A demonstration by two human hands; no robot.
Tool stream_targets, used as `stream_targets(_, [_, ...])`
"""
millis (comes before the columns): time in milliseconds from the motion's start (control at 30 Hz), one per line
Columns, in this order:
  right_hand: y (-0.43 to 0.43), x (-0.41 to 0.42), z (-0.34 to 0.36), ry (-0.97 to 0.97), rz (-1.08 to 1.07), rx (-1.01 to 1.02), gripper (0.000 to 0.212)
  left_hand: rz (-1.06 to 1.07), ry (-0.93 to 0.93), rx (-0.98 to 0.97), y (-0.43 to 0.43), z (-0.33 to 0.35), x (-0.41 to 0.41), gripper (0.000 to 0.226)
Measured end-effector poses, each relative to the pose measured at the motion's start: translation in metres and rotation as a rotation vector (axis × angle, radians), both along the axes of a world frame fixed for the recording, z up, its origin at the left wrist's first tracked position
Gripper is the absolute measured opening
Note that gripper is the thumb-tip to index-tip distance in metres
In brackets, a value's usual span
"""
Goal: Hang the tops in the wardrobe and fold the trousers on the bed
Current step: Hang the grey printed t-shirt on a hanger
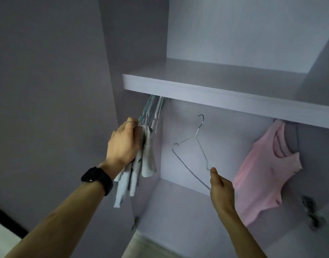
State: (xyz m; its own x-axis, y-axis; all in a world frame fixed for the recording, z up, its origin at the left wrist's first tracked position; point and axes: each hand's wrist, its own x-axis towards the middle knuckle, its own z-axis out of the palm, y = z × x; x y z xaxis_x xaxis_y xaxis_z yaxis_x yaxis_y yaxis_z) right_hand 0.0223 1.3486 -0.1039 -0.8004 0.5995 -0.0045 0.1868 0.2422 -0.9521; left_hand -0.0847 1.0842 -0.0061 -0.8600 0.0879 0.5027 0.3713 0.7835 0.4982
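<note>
I face the open wardrobe [197,205]. My left hand [121,144] grips a bunched light grey top [139,168] that hangs down from its fingers, just below a cluster of several empty hangers [152,110] under the shelf. My right hand [220,187] holds a bare wire hanger [192,144] by one lower corner, tilted, its hook pointing up and free of the rail. A pink top [260,177] hangs at the right side of the wardrobe.
A thick shelf [215,94] spans the wardrobe above the hanging space. The left wardrobe door [48,90] stands open beside my left arm. A door hinge [311,211] sits at the lower right. A dark garment [290,136] hangs behind the pink top.
</note>
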Motion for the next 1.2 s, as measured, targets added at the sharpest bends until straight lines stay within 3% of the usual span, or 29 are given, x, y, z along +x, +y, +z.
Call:
stream_targets(200, [0.03,0.082,-0.022,0.051,0.009,-0.338,0.062,-0.264,-0.36,0.091,0.053,-0.066,0.051,0.016])
stream_targets(333, [0.046,0.107,-0.033,0.041,0.036,-0.474,0.066,-0.381,-0.577,0.045,0.077,-0.116,0.079,0.037])
stream_targets(467, [0.061,0.126,-0.044,0.094,0.144,-0.673,0.054,-0.483,-0.707,0.019,0.095,-0.141,0.1,0.053])
stream_targets(567, [0.067,0.134,-0.052,0.12,0.236,-0.793,0.059,-0.465,-0.627,-0.008,0.1,-0.15,0.102,0.034])
stream_targets(700, [0.068,0.144,-0.067,0.048,0.277,-0.726,0.074,-0.422,-0.569,-0.076,0.101,-0.158,0.102,0.023])
stream_targets(767, [0.07,0.147,-0.073,-0.063,0.331,-0.451,0.072,-0.409,-0.529,-0.109,0.098,-0.158,0.102,0.023])
stream_targets(833, [0.072,0.146,-0.074,-0.203,0.411,-0.169,0.055,-0.41,-0.478,-0.162,0.092,-0.158,0.1,0.024])
stream_targets(867, [0.075,0.145,-0.075,-0.265,0.467,-0.127,0.046,-0.417,-0.456,-0.19,0.089,-0.157,0.099,0.024])
stream_targets(967, [0.081,0.136,-0.073,-0.425,0.656,-0.291,0.043,-0.424,-0.41,-0.291,0.078,-0.156,0.098,0.027])
stream_targets(1100, [0.081,0.113,-0.067,-0.543,0.716,-0.428,0.06,-0.454,-0.218,-0.466,0.066,-0.157,0.094,0.049])
stream_targets(1200, [0.079,0.089,-0.065,-0.521,0.641,-0.59,0.065,-0.499,-0.057,-0.575,0.061,-0.148,0.094,0.037])
